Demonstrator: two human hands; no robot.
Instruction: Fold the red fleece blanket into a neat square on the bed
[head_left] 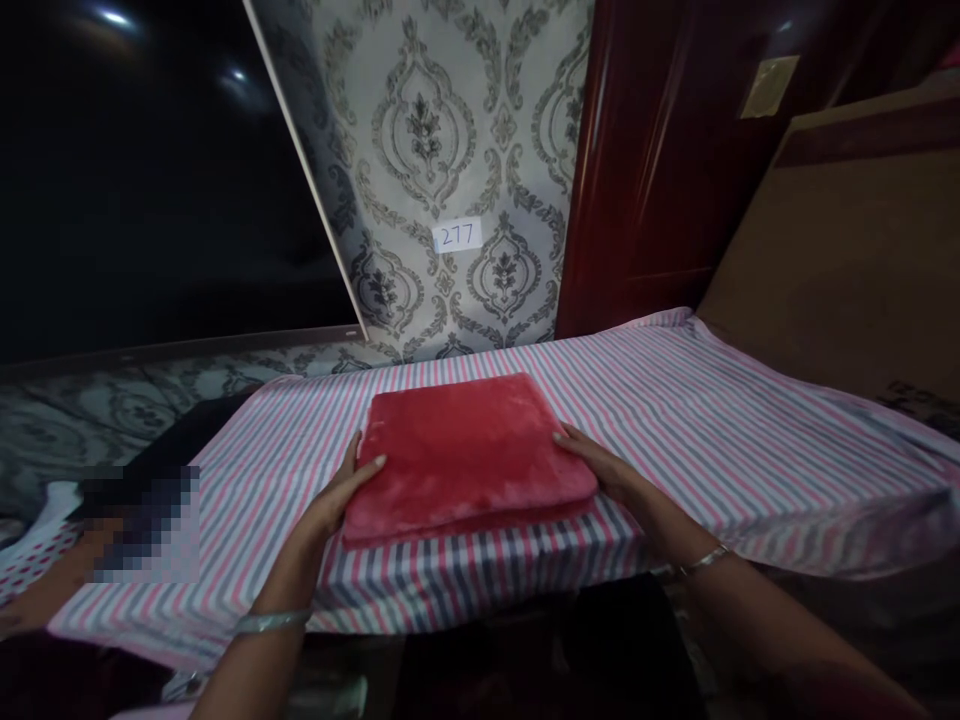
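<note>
Forearms [251, 665] nearest, bangle [271, 621] on left wrist. My left hand [339, 497] and right hand [600, 463] clamped on opposite sides of folded red plush [465, 445], thumbs on top; how far fingers tuck under, cannot tell. Plush lies flat near front drop of striped cloth [675, 430]. Best, I judge: press evenly from both sides, so layers sit square, pile doesn't bunch. Beyond: patterned wallpaper [424, 130], dark screen [150, 200] left, glossy red-brown wood [637, 150] and cardboard box [847, 250] right.

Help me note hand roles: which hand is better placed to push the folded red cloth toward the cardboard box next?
Probably the left hand: it touches the folded red cloth on its left, away from the cardboard box, so could push. The right hand touches the edge nearer the box.
</note>
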